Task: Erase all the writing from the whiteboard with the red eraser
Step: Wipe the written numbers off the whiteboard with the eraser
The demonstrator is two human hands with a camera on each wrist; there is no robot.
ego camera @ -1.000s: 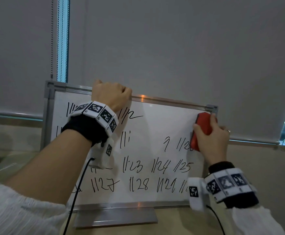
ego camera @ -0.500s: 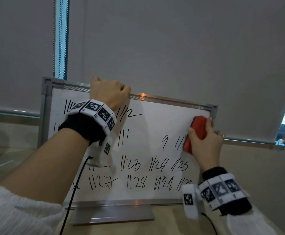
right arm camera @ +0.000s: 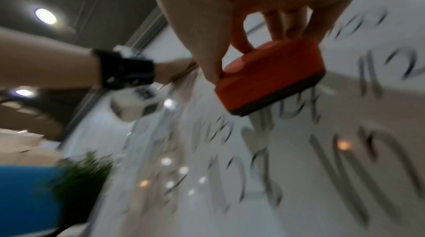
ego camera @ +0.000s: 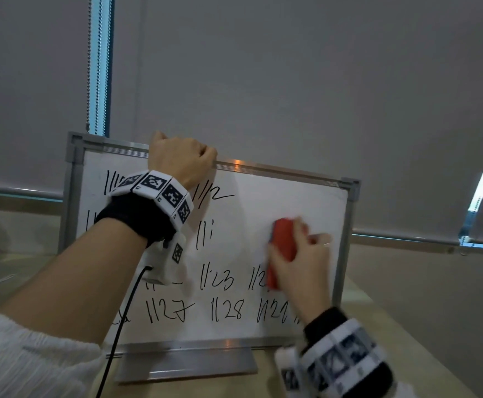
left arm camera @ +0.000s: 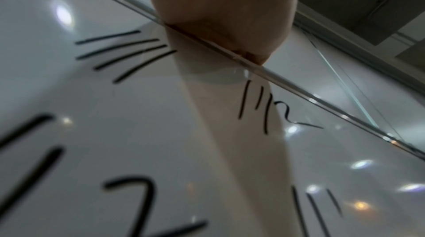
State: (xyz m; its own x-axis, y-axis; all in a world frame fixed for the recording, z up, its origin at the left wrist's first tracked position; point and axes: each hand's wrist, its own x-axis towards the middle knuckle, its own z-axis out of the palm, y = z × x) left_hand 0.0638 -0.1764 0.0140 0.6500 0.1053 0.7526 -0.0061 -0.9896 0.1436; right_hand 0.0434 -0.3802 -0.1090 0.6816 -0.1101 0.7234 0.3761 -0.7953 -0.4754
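Here the fingers [right arm camera: 285, 22] of the right hand [ego camera: 300, 262] are curled over the top of the red eraser [ego camera: 282, 248], with the thumb along its near-left edge, so the block is clamped between thumb and fingers; the right wrist view shows its dark felt face laid against the whiteboard [ego camera: 263, 205]. Since the earlier frames the eraser has moved: a second ago it sat at the far right corner of the board just under the frame, half a second ago it had dropped a little, and now it is lower and further left, over the right-middle part of the board, with its lower end covering the end of the third row of writing. The hand and eraser are smeared with motion blur in the head view. The marks that stood to the left of the eraser in the second row, a "9" and a "1/2…" figure, are gone, and the upper right part of the board is bare white. The left hand [ego camera: 181, 160] is as it was, its fingers folded over the top frame of the board left of the middle, gripping the metal edge; the left wrist view shows the heel of that hand [left arm camera: 220, 8] pressed on the rail. Writing remains in the top row near the left hand, in the second row at "1/1", and in the two lowest rows, "1/23", "1/27", "1/28". The board stands upright on its metal foot [ego camera: 185, 366] on a pale tabletop [ego camera: 392, 326], before grey roller blinds [ego camera: 292, 81].
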